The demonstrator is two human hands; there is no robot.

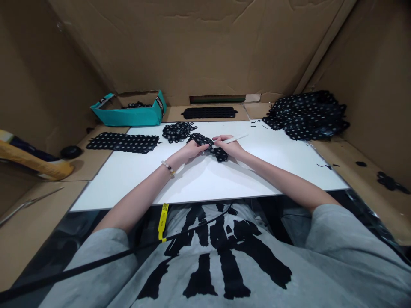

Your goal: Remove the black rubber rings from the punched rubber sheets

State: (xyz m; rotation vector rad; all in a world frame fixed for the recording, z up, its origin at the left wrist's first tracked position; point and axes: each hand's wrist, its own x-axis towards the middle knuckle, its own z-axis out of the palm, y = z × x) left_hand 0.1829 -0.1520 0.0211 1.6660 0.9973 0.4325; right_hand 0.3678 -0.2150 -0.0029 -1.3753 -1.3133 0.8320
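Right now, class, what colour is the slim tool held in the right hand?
The slim tool in the right hand is white, best seen in the head view.

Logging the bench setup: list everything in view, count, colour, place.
Board: 1, white, centre
Held sheet: 1, black, over board
Pen-like tool: 1, white, at held sheet
Loose rings: many, black, back centre
Flat sheet: 1, black, left
Long strip: 1, black, far back
Sheet pile: uncountable, black, back right
Box: 1, teal, back left, black pieces inside
Round object: 1, black, left
Container: 1, yellow-navy, left
Thin tool: 1, grey, front left
Scraps: several, black, right
Cardboard walls: 3, brown, back, sides
Cable: 1, black, foreground
Tag: 1, yellow, at cable
Shirt: 1, grey, foreground
Left hand: 1, on held sheet
Bracelet: 1, pale, left wrist
Right hand: 1, holding pen-like tool
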